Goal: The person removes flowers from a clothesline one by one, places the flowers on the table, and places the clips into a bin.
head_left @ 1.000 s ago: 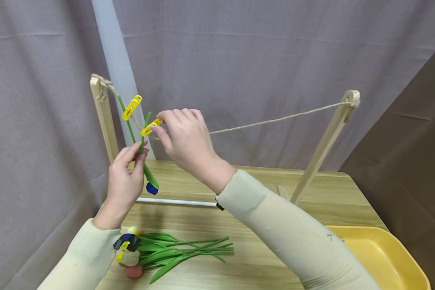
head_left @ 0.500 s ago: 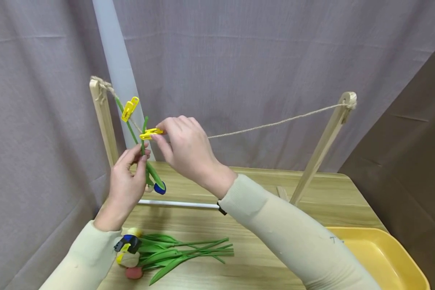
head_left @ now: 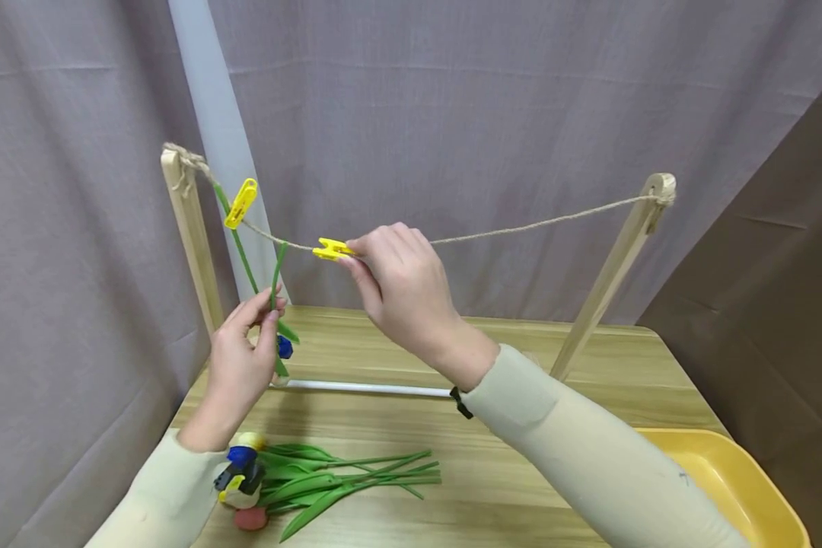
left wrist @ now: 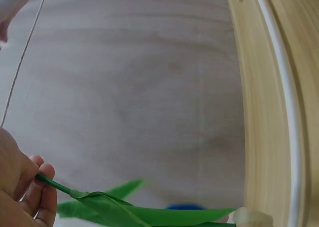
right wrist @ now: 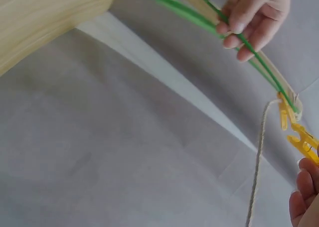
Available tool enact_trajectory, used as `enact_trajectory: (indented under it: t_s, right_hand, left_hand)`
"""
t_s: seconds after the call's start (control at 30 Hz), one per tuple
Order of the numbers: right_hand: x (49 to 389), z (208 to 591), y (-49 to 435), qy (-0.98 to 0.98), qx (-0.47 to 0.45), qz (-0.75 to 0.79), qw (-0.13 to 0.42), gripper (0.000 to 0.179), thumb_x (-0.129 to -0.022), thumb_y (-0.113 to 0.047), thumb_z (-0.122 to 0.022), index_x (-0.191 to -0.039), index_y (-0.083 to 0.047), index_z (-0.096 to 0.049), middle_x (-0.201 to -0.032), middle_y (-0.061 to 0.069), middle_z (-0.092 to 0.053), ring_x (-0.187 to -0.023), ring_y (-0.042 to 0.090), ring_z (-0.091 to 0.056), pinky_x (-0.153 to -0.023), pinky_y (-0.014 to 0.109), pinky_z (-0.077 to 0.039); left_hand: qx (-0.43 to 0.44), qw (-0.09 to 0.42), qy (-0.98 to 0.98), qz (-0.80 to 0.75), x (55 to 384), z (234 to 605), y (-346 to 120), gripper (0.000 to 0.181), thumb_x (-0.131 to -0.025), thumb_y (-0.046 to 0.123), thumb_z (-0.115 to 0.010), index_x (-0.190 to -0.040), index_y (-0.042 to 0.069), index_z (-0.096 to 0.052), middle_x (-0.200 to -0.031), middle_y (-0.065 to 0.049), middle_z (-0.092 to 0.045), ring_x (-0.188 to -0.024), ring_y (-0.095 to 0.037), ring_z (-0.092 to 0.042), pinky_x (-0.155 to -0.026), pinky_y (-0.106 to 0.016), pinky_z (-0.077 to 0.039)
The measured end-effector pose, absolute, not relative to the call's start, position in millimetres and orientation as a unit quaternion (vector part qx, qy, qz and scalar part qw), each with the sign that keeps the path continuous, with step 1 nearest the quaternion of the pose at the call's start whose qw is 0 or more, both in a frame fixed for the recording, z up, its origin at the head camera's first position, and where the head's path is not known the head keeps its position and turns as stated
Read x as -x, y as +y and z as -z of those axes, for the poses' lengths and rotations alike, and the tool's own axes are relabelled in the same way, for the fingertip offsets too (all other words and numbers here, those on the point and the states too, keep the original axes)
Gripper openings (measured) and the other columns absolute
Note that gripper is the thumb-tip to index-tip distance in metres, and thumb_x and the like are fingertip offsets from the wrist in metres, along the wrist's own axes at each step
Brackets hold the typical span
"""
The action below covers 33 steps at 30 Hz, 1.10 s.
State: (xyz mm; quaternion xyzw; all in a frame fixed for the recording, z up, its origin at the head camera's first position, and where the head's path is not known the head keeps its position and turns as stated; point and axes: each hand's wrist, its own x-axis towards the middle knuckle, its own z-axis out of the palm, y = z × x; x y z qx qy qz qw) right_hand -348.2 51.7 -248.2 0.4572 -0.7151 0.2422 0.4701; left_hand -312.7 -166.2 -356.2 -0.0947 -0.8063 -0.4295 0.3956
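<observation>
My left hand (head_left: 238, 361) pinches the green stem (head_left: 278, 266) of an artificial tulip, its cream head (left wrist: 252, 218) hanging downward. In my right hand (head_left: 411, 297) a yellow clothespin (head_left: 330, 249) is squeezed by its handles, its jaws spread at the twine (head_left: 534, 224), to the right of that stem. Another yellow clothespin (head_left: 241, 204) grips the twine near the left post and a second stem, from which a blue tulip (head_left: 285, 348) hangs behind my left hand. The right wrist view shows the squeezed clothespin (right wrist: 304, 141) apart from the stem.
Two wooden posts, left (head_left: 195, 236) and right (head_left: 610, 281), hold the twine above the wooden table (head_left: 507, 464). A white rod (head_left: 370, 389) runs between their bases. Several tulips (head_left: 322, 479) lie in front, partly behind the left wrist camera. A yellow tray (head_left: 733, 487) stands at right.
My right hand has moved right with the clothespin, away from the stem it overlapped before. My left hand and its tulip have sunk slightly, so the stem's tip is lower.
</observation>
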Motion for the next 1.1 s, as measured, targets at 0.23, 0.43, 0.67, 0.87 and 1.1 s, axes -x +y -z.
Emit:
enact_trajectory:
  t_s: [0.23,0.43,0.67,0.87,1.1]
  right_hand:
    - [343.3,271.1,86.8,-0.741,-0.447,-0.228,0.446,0.013,-0.092,-0.014,-0.065,-0.098,-0.003,-0.063,-0.086,0.006,-0.063,-0.076,0.024,-0.054,-0.068,0.035,-0.043]
    - [342.5,289.4,109.3,-0.761,-0.441,-0.217,0.423,0.019,-0.086,-0.016,-0.068,-0.097,-0.002,-0.062,-0.087,0.007,-0.064,-0.076,0.025,-0.055,-0.068,0.035,-0.043]
    - [346.3,310.8,132.1,-0.781,-0.445,-0.203,0.39,0.022,-0.081,-0.015,-0.068,-0.098,-0.002,-0.064,-0.09,0.006,-0.064,-0.082,0.024,-0.057,-0.072,0.036,-0.046]
    - [345.5,326.5,147.4,-0.802,-0.432,-0.19,0.366,0.028,-0.083,-0.017,-0.067,-0.106,-0.002,-0.066,-0.093,0.006,-0.065,-0.084,0.023,-0.057,-0.072,0.037,-0.045]
    - [345.5,339.2,158.8,-0.806,-0.427,-0.193,0.361,0.028,-0.083,-0.017,-0.068,-0.107,-0.004,-0.067,-0.094,0.005,-0.066,-0.085,0.023,-0.058,-0.073,0.038,-0.046]
  left_hand:
    - [0.118,0.386,-0.813,0.42,305.3,364.9,-165.1,0.035,-0.092,-0.007,-0.058,-0.126,0.0,-0.062,-0.105,-0.009,-0.069,-0.09,-0.022,-0.065,-0.076,-0.01,-0.045]
    - [0.183,0.391,-0.824,0.367,297.3,378.5,-158.4,0.038,-0.09,-0.011,-0.059,-0.126,-0.001,-0.061,-0.104,-0.008,-0.069,-0.092,-0.022,-0.065,-0.082,-0.02,-0.047]
    - [0.229,0.363,-0.835,0.343,289.4,384.8,-149.7,0.036,-0.089,-0.008,-0.062,-0.124,0.0,-0.063,-0.104,-0.007,-0.068,-0.089,-0.017,-0.063,-0.07,-0.017,-0.048]
    - [0.263,0.356,-0.839,0.317,286.4,388.5,-143.5,0.035,-0.086,-0.008,-0.067,-0.119,0.001,-0.067,-0.103,-0.006,-0.067,-0.091,-0.019,-0.062,-0.074,-0.03,-0.053]
    - [0.28,0.335,-0.848,0.3,283.5,390.6,-140.3,0.032,-0.086,-0.007,-0.066,-0.117,0.001,-0.068,-0.1,-0.004,-0.065,-0.084,-0.014,-0.057,-0.066,-0.028,-0.05]
